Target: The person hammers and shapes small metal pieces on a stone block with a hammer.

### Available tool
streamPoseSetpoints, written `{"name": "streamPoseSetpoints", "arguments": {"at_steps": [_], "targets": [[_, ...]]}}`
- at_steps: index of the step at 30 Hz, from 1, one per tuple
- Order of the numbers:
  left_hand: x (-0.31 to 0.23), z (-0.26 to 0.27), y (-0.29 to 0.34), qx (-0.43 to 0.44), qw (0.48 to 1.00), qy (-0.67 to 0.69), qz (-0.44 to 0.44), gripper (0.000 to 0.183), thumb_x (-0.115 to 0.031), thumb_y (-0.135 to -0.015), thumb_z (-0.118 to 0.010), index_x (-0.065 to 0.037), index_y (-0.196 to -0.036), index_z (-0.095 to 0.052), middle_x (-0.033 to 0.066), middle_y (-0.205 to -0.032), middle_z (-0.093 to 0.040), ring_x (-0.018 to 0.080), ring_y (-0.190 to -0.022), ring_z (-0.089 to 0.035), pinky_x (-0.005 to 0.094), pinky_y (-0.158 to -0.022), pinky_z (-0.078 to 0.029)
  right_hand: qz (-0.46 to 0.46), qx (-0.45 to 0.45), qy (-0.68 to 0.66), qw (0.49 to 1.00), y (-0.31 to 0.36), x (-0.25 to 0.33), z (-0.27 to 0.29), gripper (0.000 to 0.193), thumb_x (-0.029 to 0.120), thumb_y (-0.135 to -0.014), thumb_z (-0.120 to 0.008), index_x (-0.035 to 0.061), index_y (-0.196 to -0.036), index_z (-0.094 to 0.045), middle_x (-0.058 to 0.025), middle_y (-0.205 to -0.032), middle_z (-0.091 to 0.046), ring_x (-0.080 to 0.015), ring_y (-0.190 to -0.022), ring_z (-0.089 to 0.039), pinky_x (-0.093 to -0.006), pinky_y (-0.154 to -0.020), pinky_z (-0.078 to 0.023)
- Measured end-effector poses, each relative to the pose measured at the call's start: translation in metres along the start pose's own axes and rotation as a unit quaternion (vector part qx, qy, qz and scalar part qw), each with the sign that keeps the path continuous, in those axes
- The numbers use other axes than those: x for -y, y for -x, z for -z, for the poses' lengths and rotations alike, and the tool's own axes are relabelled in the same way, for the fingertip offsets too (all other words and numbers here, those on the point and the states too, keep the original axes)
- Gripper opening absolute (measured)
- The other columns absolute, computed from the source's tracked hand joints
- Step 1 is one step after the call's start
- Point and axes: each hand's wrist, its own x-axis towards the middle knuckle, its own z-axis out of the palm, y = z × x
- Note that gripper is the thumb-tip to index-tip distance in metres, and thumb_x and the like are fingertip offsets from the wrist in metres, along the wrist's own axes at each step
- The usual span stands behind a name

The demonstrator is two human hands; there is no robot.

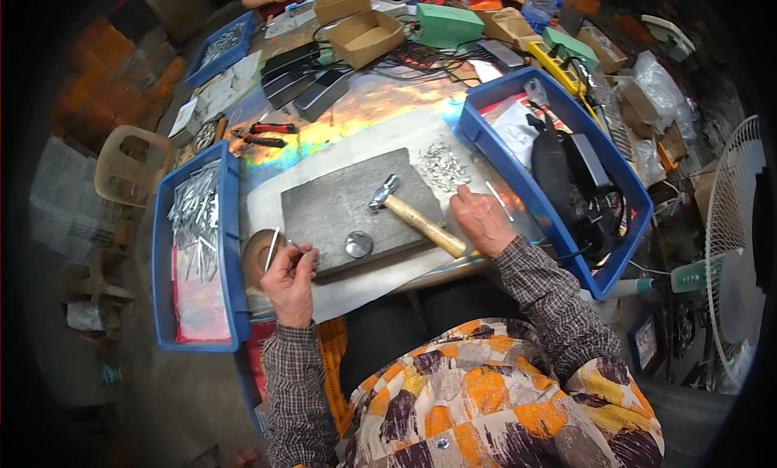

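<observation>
Pinching a thin silvery metal strip [273,249] between its fingers, the left hand [290,275] is closed on it at the near left corner of the dark grey stone slab [344,201], and the strip stands almost upright. The right hand [482,220] rests at the near right corner of the slab; its fingers are curled together, touching the end of the handle, but I cannot tell if they grip it fully. The hammer with pale wooden handle and steel head [413,215] lies across the slab, head toward the middle. A small round metal disc [358,244] sits on the near edge of the slab. Behind the slab's far right corner is a heap of small shiny metal pieces [443,165].

To do this well, I judge the strip should lie flat on the slab, with the fingers kept away from the place of the blow.

Left of the slab a blue plastic tray [231,225] holds many such strips; right of it another blue tray [518,177] holds dark things. All stand on the shiny surface [372,112].
</observation>
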Motion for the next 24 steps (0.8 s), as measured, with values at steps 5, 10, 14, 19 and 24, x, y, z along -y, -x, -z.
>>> {"name": "streamPoseSetpoints", "arguments": {"at_steps": [5,10,14,19,24], "targets": [[0.005,-0.001,0.003,-0.001,0.999,-0.015,-0.029,0.010,0.000,-0.083,-0.064,0.003,-0.093,-0.065,0.0010,-0.080,-0.062,0.0047,-0.066,-0.054,0.0180,-0.057,-0.044,-0.020,0.029,0.010,0.999,-0.003,-0.002,-0.004,0.002,0.002,-0.074,-0.053,0.0008,-0.075,-0.054,-0.0143,-0.078,-0.055,-0.0267,-0.060,-0.062,-0.0353,-0.053,-0.051],[0.016,0.001,0.006,-0.017,0.996,-0.066,-0.058,0.012,-0.001,-0.082,-0.066,0.005,-0.092,-0.065,0.0055,-0.085,-0.066,0.0075,-0.071,-0.059,0.0208,-0.065,-0.049,-0.054,-0.034,-0.020,0.998,-0.001,-0.001,0.004,0.002,0.001,-0.074,-0.053,0.0015,-0.076,-0.053,-0.0148,-0.080,-0.054,-0.0278,-0.061,-0.061,-0.0364,-0.052,-0.049],[-0.001,-0.003,0.010,-0.016,0.999,0.000,-0.028,0.011,0.000,-0.083,-0.064,0.006,-0.092,-0.063,0.0087,-0.087,-0.066,0.0107,-0.074,-0.061,0.0222,-0.064,-0.051,-0.075,-0.162,-0.120,0.977,-0.002,0.008,0.024,0.006,-0.001,-0.075,-0.057,0.0024,-0.076,-0.051,-0.0135,-0.071,-0.055,-0.0269,-0.060,-0.060,-0.0385,-0.052,-0.047],[-0.022,-0.014,0.021,0.011,0.983,0.175,0.062,0.011,0.000,-0.084,-0.062,0.005,-0.093,-0.061,0.0116,-0.086,-0.065,0.0151,-0.075,-0.063,0.0252,-0.064,-0.054,-0.091,-0.169,-0.270,0.943,0.000,0.035,0.059,0.011,-0.006,-0.072,-0.061,0.0018,-0.079,-0.056,-0.0086,-0.072,-0.058,-0.0205,-0.059,-0.057,-0.0290,-0.053,-0.044],[-0.025,-0.029,0.041,0.051,0.939,0.314,0.134,0.012,-0.003,-0.087,-0.060,0.002,-0.097,-0.057,0.0142,-0.088,-0.065,0.0208,-0.077,-0.065,0.0312,-0.064,-0.057,-0.072,-0.092,-0.491,0.863,0.001,0.083,0.074,0.012,-0.006,-0.076,-0.060,-0.0010,-0.086,-0.063,-0.0068,-0.075,-0.060,-0.0122,-0.062,-0.057,-0.0243,-0.055,-0.045]]}}
